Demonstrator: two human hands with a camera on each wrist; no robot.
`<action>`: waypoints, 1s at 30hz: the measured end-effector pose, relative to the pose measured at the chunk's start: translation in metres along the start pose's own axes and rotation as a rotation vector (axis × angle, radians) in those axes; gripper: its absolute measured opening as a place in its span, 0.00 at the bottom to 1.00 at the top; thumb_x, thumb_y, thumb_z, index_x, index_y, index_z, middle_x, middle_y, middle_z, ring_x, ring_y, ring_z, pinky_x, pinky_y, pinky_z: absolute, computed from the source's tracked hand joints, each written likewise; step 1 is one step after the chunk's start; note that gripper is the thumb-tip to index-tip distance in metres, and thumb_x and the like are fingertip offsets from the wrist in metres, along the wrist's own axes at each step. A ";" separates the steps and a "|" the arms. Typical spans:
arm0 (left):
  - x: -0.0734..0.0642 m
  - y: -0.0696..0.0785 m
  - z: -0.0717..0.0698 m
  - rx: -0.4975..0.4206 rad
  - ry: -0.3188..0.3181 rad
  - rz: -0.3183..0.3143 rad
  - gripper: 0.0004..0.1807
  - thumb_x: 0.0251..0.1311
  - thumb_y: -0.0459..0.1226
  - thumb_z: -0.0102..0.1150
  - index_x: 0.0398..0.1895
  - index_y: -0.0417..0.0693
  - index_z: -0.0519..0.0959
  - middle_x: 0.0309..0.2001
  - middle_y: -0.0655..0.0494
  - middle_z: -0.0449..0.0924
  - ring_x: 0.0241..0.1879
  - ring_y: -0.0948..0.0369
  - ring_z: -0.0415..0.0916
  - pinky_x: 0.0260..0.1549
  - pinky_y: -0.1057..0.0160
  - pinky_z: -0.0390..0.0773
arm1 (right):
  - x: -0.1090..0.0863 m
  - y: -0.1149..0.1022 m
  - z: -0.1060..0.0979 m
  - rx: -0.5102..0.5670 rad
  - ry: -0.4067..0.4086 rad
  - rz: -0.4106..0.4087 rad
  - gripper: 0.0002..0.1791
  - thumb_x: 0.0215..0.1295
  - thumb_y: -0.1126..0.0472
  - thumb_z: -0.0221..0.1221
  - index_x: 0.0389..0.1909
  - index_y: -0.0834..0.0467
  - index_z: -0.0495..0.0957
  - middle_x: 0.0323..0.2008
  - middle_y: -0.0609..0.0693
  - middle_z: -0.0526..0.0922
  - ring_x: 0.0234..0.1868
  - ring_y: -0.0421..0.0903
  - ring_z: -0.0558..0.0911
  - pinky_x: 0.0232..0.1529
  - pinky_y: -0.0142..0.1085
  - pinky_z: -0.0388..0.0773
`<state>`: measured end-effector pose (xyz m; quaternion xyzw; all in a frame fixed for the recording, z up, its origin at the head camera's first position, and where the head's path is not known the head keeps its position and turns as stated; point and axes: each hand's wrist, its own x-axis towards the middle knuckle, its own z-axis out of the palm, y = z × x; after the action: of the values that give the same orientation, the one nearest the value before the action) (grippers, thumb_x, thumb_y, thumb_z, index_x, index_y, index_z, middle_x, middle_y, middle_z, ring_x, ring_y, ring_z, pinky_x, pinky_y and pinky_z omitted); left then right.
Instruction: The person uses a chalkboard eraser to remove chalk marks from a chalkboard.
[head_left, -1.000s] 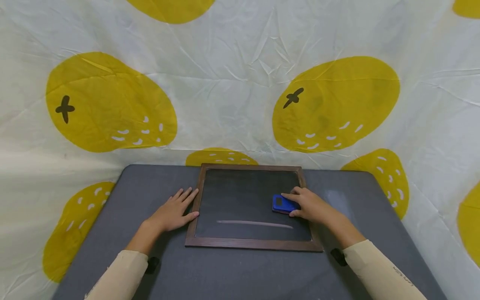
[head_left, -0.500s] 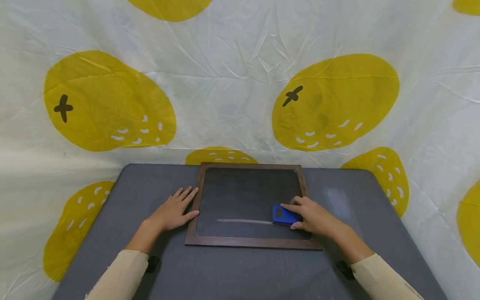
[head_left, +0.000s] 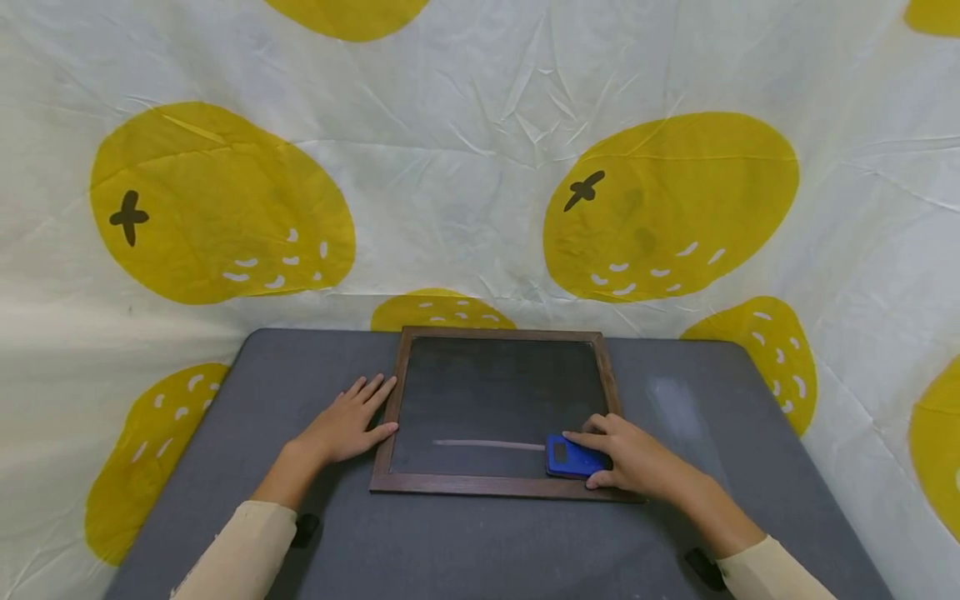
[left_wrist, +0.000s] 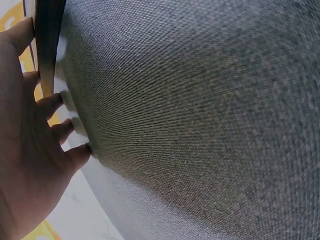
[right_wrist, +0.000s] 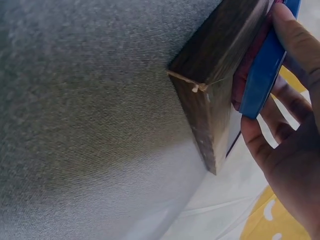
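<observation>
A framed blackboard lies on the grey table, with a pale chalk line across its lower part. My right hand grips a blue board eraser at the board's lower right, by the right end of the line. In the right wrist view the blue eraser shows a dark red felt side facing the board, close to the wooden frame's corner. My left hand rests with spread, straight fingers against the left side of the frame. The left wrist view shows this hand beside the frame edge.
The grey cloth-covered table extends on both sides and in front of the board. A whitish smudge marks its surface right of the board. Behind hangs a white curtain with yellow fruit prints.
My right hand has drawn the eraser down the board towards me, over the right end of the chalk line, which is now shorter. The left hand has stayed in place.
</observation>
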<state>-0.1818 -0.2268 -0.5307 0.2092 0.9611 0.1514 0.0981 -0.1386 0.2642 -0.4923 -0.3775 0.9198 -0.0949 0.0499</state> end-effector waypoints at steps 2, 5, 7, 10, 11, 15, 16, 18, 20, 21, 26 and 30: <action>0.000 0.001 0.000 0.006 0.000 0.004 0.44 0.74 0.61 0.50 0.85 0.52 0.51 0.82 0.41 0.51 0.80 0.35 0.46 0.71 0.26 0.53 | -0.001 0.000 0.000 0.000 0.005 0.002 0.40 0.54 0.44 0.75 0.68 0.54 0.79 0.49 0.51 0.80 0.42 0.42 0.74 0.41 0.38 0.77; -0.001 0.002 0.000 0.010 -0.005 0.005 0.44 0.75 0.61 0.49 0.85 0.52 0.50 0.82 0.41 0.51 0.80 0.35 0.46 0.71 0.26 0.53 | -0.001 -0.001 0.000 0.002 0.009 -0.001 0.40 0.54 0.44 0.76 0.67 0.54 0.80 0.48 0.50 0.80 0.42 0.42 0.74 0.41 0.37 0.77; -0.001 0.003 0.000 0.010 -0.006 0.005 0.44 0.75 0.61 0.50 0.85 0.51 0.51 0.82 0.40 0.51 0.80 0.34 0.46 0.71 0.26 0.53 | 0.000 -0.002 0.000 0.005 0.010 -0.002 0.40 0.54 0.44 0.75 0.67 0.54 0.80 0.48 0.50 0.80 0.41 0.42 0.74 0.40 0.36 0.76; -0.001 0.004 -0.001 0.014 -0.013 -0.001 0.44 0.75 0.61 0.49 0.85 0.52 0.50 0.82 0.40 0.51 0.80 0.34 0.46 0.72 0.27 0.54 | 0.002 -0.004 -0.001 0.005 0.012 -0.006 0.40 0.54 0.44 0.75 0.67 0.54 0.80 0.48 0.49 0.80 0.41 0.41 0.73 0.40 0.36 0.75; -0.001 0.004 -0.001 0.018 -0.011 0.001 0.44 0.75 0.61 0.49 0.85 0.52 0.51 0.82 0.40 0.52 0.80 0.34 0.47 0.71 0.27 0.54 | 0.003 -0.006 -0.001 0.005 0.011 -0.009 0.40 0.54 0.44 0.75 0.67 0.54 0.79 0.47 0.49 0.80 0.41 0.41 0.73 0.40 0.36 0.75; -0.003 0.005 -0.001 0.016 -0.011 -0.002 0.44 0.75 0.61 0.49 0.85 0.52 0.50 0.82 0.40 0.52 0.80 0.34 0.46 0.72 0.27 0.53 | 0.010 -0.011 -0.002 -0.005 -0.007 -0.016 0.40 0.55 0.43 0.74 0.68 0.54 0.79 0.48 0.49 0.80 0.41 0.41 0.72 0.40 0.36 0.74; -0.003 0.005 -0.001 0.017 -0.010 -0.002 0.44 0.75 0.61 0.49 0.85 0.52 0.50 0.82 0.41 0.52 0.80 0.34 0.46 0.72 0.27 0.53 | 0.012 -0.012 -0.002 -0.008 -0.014 -0.016 0.40 0.55 0.43 0.74 0.68 0.54 0.79 0.48 0.50 0.80 0.41 0.41 0.72 0.40 0.36 0.74; -0.003 0.005 -0.001 0.017 -0.011 -0.002 0.43 0.76 0.60 0.48 0.85 0.53 0.50 0.82 0.41 0.51 0.81 0.35 0.45 0.72 0.27 0.53 | 0.017 -0.015 -0.003 -0.011 -0.029 -0.013 0.40 0.56 0.43 0.74 0.69 0.53 0.78 0.48 0.50 0.80 0.40 0.41 0.72 0.40 0.36 0.74; -0.003 0.004 -0.001 0.023 -0.010 0.001 0.42 0.76 0.60 0.47 0.85 0.52 0.50 0.82 0.41 0.51 0.80 0.34 0.45 0.72 0.27 0.53 | 0.023 -0.018 -0.003 -0.011 -0.036 -0.011 0.40 0.56 0.43 0.74 0.69 0.53 0.78 0.49 0.50 0.80 0.40 0.41 0.72 0.40 0.36 0.75; -0.003 0.004 -0.001 0.025 -0.008 0.005 0.42 0.77 0.59 0.46 0.85 0.52 0.50 0.82 0.40 0.51 0.80 0.34 0.46 0.71 0.27 0.54 | 0.026 -0.019 -0.003 -0.009 -0.038 -0.012 0.40 0.56 0.43 0.74 0.69 0.53 0.78 0.49 0.50 0.80 0.40 0.41 0.72 0.40 0.36 0.75; -0.003 0.004 -0.001 0.020 -0.010 0.009 0.41 0.77 0.59 0.46 0.85 0.52 0.51 0.82 0.40 0.51 0.80 0.34 0.46 0.71 0.26 0.54 | 0.042 -0.029 0.000 0.000 -0.036 -0.027 0.40 0.57 0.43 0.74 0.69 0.53 0.78 0.48 0.50 0.79 0.40 0.42 0.71 0.41 0.37 0.75; -0.003 0.002 0.000 0.019 -0.013 0.002 0.41 0.77 0.60 0.45 0.85 0.53 0.50 0.82 0.41 0.51 0.80 0.35 0.45 0.72 0.27 0.53 | 0.058 -0.038 0.003 0.012 -0.041 -0.038 0.40 0.57 0.42 0.73 0.70 0.53 0.77 0.48 0.49 0.79 0.40 0.42 0.71 0.42 0.36 0.74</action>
<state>-0.1780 -0.2267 -0.5299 0.2121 0.9616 0.1407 0.1022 -0.1536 0.1966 -0.4882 -0.3964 0.9107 -0.0936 0.0690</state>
